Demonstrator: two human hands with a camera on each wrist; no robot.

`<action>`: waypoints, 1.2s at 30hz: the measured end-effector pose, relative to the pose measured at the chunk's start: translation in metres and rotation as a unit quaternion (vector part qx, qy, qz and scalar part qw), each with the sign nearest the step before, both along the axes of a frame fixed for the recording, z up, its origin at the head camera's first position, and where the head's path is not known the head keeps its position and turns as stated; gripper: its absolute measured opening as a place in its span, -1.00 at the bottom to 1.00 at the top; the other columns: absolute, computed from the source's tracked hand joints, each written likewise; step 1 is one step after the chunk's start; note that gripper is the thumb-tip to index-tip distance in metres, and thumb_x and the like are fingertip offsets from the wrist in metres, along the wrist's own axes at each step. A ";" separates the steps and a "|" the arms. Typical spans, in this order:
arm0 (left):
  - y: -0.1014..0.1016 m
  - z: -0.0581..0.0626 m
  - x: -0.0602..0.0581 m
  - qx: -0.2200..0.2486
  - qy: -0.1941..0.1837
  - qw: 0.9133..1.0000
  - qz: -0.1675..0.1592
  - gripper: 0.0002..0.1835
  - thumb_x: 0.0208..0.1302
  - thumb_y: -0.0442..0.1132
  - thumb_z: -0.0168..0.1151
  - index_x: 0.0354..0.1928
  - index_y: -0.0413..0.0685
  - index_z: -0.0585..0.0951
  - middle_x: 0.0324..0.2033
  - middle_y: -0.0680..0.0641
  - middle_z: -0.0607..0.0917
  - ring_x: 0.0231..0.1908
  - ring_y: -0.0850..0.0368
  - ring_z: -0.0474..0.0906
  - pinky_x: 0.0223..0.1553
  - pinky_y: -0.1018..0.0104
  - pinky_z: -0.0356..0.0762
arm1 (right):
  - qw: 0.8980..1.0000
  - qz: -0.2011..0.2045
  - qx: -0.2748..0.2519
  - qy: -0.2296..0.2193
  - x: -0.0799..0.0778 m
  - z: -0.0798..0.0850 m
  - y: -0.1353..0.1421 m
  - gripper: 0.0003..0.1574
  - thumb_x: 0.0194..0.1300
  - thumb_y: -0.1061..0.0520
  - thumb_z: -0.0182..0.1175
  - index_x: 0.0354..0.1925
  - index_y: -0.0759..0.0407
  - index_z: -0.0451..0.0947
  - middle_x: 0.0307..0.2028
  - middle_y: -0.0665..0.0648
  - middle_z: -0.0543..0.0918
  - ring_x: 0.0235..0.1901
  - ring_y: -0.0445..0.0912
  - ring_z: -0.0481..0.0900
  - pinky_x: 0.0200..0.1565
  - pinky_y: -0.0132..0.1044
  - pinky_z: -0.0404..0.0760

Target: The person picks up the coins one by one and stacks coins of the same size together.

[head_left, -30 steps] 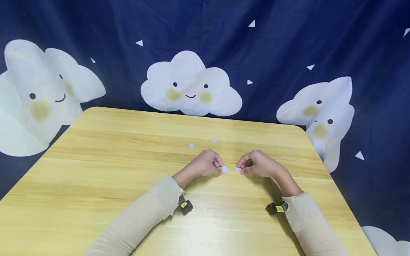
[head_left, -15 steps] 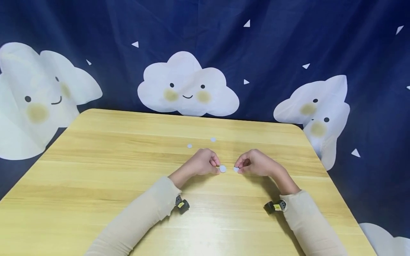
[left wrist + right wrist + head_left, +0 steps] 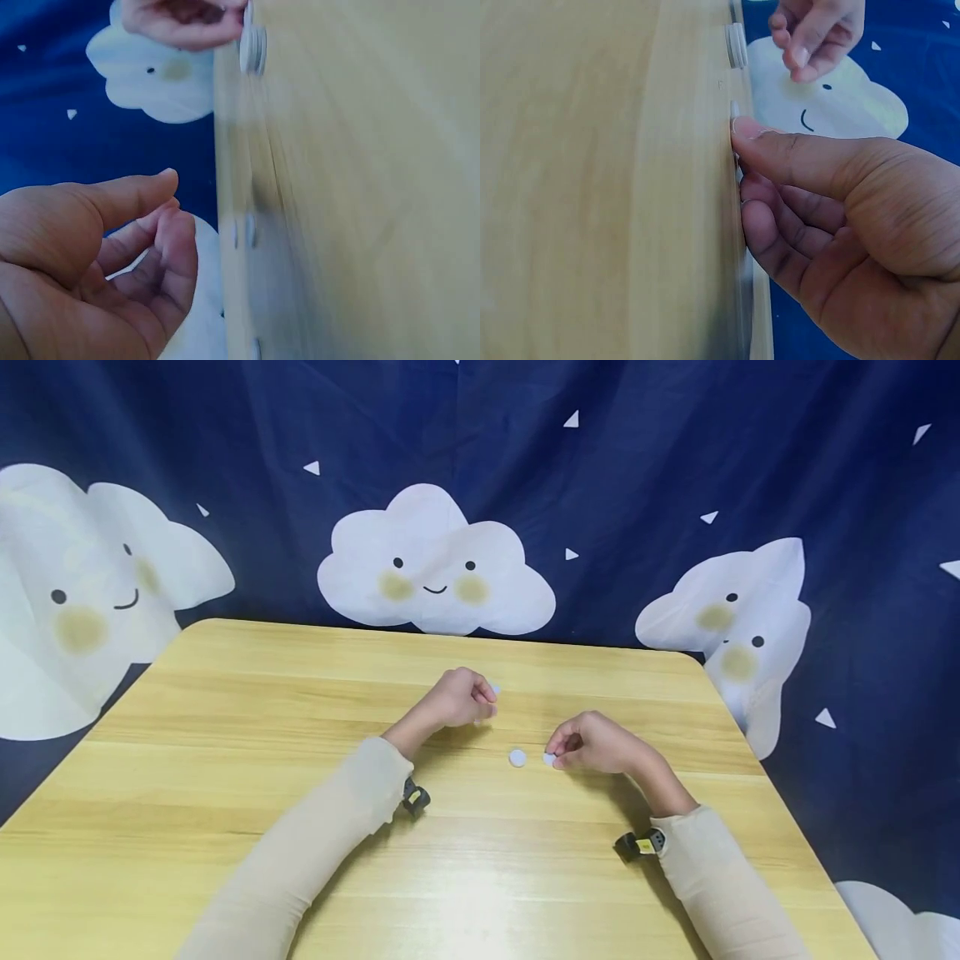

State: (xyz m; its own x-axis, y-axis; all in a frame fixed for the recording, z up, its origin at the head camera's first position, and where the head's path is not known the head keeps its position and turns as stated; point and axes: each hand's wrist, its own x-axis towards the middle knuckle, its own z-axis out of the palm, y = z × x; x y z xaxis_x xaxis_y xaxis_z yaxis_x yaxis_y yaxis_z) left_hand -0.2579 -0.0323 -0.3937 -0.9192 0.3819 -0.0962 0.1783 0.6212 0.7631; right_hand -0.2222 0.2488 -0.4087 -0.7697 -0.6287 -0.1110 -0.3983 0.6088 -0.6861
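Observation:
In the head view a small stack of white discs [image 3: 517,758] lies flat on the wooden table [image 3: 375,827]; the right wrist view shows its layers edge-on. My left hand [image 3: 456,698] hovers beyond the stack to the left, thumb and fingers loosely bent with nothing between them. Just past its fingertips, a loose white disc [image 3: 494,689] lies partly covered. Right of the stack, my right hand [image 3: 600,743] pinches another white disc [image 3: 550,760] by its edge, low at the tabletop. That disc's far side is hidden behind the fingers.
More loose discs [image 3: 251,229] lie on the table below the left hand in the left wrist view. A dark blue curtain [image 3: 637,468] with printed clouds hangs behind the table's far edge. Each wrist wears a small black camera [image 3: 638,846].
My left hand has let go at the stack and moved up and left, toward the far loose discs, hiding one of them. The right hand keeps its place and its disc.

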 end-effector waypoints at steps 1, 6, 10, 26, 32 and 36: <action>-0.001 -0.001 -0.005 -0.002 0.004 1.000 0.001 -0.90 0.29 -0.26 0.44 -0.24 -0.11 0.70 -0.36 -0.01 0.68 -0.36 0.13 0.56 -0.31 0.35 0.53 | 1.000 -0.001 0.000 -0.001 0.000 0.000 0.000 -0.87 0.20 0.30 0.47 -0.26 0.13 0.75 -0.38 -0.04 0.73 -0.32 -0.12 0.64 -0.17 -0.31 0.68; -0.002 -0.008 -0.024 -0.012 0.017 1.000 0.017 -0.91 0.29 -0.29 0.42 -0.23 -0.12 0.71 -0.35 -0.02 0.70 -0.30 0.11 0.56 -0.23 0.31 0.54 | 1.000 -0.004 -0.001 -0.005 0.000 0.000 0.000 -0.86 0.19 0.30 0.47 -0.27 0.13 0.75 -0.39 -0.02 0.72 -0.32 -0.11 0.63 -0.18 -0.31 0.67; -0.004 -0.015 -0.036 -0.010 0.003 0.999 0.037 -0.90 0.29 -0.29 0.42 -0.21 -0.12 0.72 -0.32 -0.03 0.71 -0.31 0.12 0.57 -0.22 0.31 0.55 | 1.000 -0.004 0.000 -0.005 0.000 0.000 -0.001 -0.86 0.20 0.30 0.47 -0.27 0.13 0.75 -0.39 -0.02 0.72 -0.32 -0.11 0.63 -0.19 -0.31 0.67; 0.002 -0.024 -0.060 0.008 -0.022 0.999 0.038 -0.79 0.22 -0.24 0.51 -0.15 -0.10 0.71 -0.28 -0.02 0.70 -0.26 0.11 0.55 -0.15 0.29 0.53 | 1.000 -0.006 0.001 -0.002 -0.001 0.002 -0.001 -0.85 0.19 0.31 0.47 -0.26 0.13 0.75 -0.38 -0.04 0.72 -0.31 -0.12 0.64 -0.15 -0.29 0.68; 0.008 -0.021 -0.062 -0.032 -0.011 0.999 0.007 -0.77 0.21 -0.23 0.52 -0.15 -0.14 0.71 -0.30 -0.03 0.67 -0.30 0.12 0.53 -0.17 0.31 0.52 | 1.000 -0.008 -0.001 -0.006 -0.001 0.002 0.000 -0.85 0.19 0.31 0.47 -0.26 0.13 0.75 -0.38 -0.03 0.72 -0.31 -0.12 0.64 -0.15 -0.29 0.68; 0.011 -0.020 -0.062 -0.053 -0.004 0.999 0.000 -0.77 0.22 -0.22 0.51 -0.15 -0.15 0.71 -0.31 -0.02 0.67 -0.28 0.13 0.51 -0.16 0.33 0.51 | 1.000 -0.003 -0.006 -0.010 -0.001 0.000 0.000 -0.86 0.20 0.31 0.46 -0.25 0.16 0.74 -0.37 -0.01 0.73 -0.31 -0.12 0.65 -0.15 -0.30 0.68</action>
